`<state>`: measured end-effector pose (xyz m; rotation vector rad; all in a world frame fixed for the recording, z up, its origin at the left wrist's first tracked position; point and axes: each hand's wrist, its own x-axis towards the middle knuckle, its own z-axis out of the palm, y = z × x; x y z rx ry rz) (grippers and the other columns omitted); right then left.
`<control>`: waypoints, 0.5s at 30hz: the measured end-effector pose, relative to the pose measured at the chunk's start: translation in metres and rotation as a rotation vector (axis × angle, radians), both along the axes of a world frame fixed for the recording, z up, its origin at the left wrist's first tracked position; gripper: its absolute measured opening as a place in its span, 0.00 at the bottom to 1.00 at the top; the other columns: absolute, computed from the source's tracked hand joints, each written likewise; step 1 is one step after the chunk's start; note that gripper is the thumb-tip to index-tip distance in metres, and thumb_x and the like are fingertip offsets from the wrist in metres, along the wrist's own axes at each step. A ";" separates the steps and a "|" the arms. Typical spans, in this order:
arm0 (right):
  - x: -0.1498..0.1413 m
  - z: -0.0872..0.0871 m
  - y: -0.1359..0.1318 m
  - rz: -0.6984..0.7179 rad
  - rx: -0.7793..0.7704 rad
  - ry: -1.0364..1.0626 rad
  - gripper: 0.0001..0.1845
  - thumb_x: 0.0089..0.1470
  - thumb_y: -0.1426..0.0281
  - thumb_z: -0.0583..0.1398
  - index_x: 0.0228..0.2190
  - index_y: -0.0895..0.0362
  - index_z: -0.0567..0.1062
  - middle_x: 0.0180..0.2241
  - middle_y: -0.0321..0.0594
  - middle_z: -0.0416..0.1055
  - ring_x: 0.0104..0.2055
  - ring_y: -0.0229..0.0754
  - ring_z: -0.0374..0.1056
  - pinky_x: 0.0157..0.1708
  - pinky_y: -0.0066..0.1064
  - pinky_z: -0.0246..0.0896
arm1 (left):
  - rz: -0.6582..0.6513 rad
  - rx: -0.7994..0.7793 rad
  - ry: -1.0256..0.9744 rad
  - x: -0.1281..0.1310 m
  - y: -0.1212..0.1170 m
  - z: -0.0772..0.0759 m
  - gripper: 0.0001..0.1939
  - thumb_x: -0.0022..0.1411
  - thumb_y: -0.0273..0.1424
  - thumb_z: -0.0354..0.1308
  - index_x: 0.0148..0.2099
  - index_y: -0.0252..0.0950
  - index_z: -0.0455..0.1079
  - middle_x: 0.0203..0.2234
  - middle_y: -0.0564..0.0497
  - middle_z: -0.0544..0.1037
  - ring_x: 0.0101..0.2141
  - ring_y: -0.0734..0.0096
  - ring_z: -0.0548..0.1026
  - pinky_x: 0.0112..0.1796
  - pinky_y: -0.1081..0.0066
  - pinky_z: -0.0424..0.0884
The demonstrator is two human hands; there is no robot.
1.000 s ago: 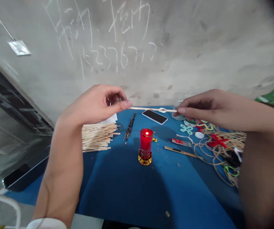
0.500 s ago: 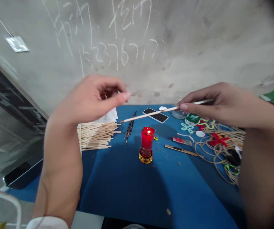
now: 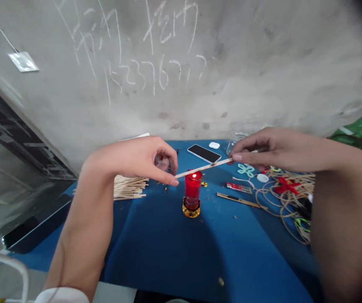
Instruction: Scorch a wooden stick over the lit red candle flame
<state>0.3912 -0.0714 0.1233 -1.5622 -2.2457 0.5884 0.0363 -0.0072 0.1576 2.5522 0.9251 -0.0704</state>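
A thin pale wooden stick [image 3: 203,168] slants across the view, just above the flame of a lit red glass candle [image 3: 193,189] on a gold base. My right hand [image 3: 262,147] pinches the stick's right end between thumb and fingers. My left hand [image 3: 133,160] is curled, its fingertips at the stick's left end. I cannot tell whether those fingers grip it. A pile of flat wooden sticks [image 3: 130,188] lies below my left wrist, partly hidden by it.
A blue-covered table [image 3: 168,248] holds a phone [image 3: 204,153], a white earbud case [image 3: 214,145], a glass jar [image 3: 236,143], a craft knife [image 3: 237,200] and tangled tan cord [image 3: 294,202] with red and green knots. A chalk-marked concrete wall [image 3: 181,71] rises behind.
The stick has swung from above the phone down over the candle flame. My left hand has dropped to the stick's left end, and my right hand has moved slightly lower.
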 end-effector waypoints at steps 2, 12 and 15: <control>-0.002 0.002 -0.001 -0.003 -0.057 -0.029 0.31 0.60 0.34 0.66 0.44 0.46 0.89 0.31 0.39 0.77 0.31 0.45 0.68 0.29 0.37 0.64 | 0.002 -0.007 0.007 0.001 0.001 0.001 0.17 0.63 0.51 0.72 0.43 0.44 0.85 0.28 0.53 0.82 0.29 0.69 0.76 0.31 0.69 0.64; -0.001 0.002 -0.001 0.001 -0.136 -0.025 0.31 0.56 0.34 0.68 0.43 0.45 0.89 0.34 0.40 0.78 0.34 0.46 0.68 0.32 0.36 0.65 | 0.004 -0.016 0.032 -0.001 0.004 0.000 0.17 0.64 0.50 0.71 0.43 0.43 0.85 0.29 0.53 0.82 0.29 0.69 0.77 0.30 0.70 0.63; -0.003 0.003 -0.002 0.018 -0.138 -0.024 0.31 0.57 0.34 0.68 0.43 0.47 0.88 0.35 0.42 0.79 0.35 0.46 0.69 0.31 0.36 0.65 | 0.000 -0.019 0.025 0.000 0.003 0.001 0.16 0.64 0.50 0.71 0.42 0.43 0.85 0.28 0.54 0.82 0.29 0.69 0.76 0.29 0.70 0.63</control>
